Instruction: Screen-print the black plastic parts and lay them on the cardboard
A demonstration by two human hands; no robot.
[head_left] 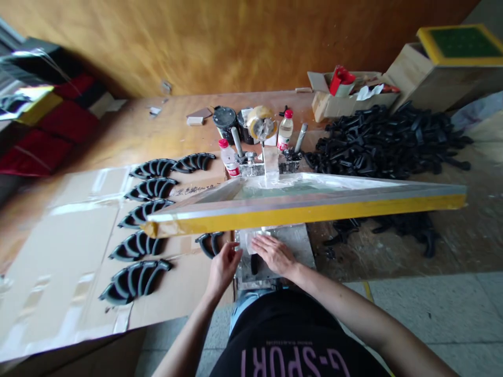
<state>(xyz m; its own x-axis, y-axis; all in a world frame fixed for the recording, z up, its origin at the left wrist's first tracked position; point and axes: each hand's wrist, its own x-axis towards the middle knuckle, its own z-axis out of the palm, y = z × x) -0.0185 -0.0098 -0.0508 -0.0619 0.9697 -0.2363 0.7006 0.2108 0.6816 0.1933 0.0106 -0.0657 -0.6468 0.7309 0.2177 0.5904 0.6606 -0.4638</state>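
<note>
My right hand [274, 255] lies with its fingers stretched out over a whitish sheet-like piece [250, 242] on a flat metal base [302, 243]. Just below those fingers, a black curved part [254, 264] rests on the base. My left hand [225, 268] is at the base's left edge, fingers loosely bent, thumb and forefinger slightly apart, with nothing visible between them. Above both hands a yellow-edged screen printing frame [306, 209] is raised, hiding the rear of the base. Beside my left hand are a few black curved handles [210, 243].
Rows of black curved handles [135, 283] lie on flattened cardboard [74, 251] at left. A heap of black parts [385, 139] fills the right. Behind the frame stand a clamp [271, 166], red-capped bottles [286, 131], black tubs [225, 123] and an open carton [324, 107].
</note>
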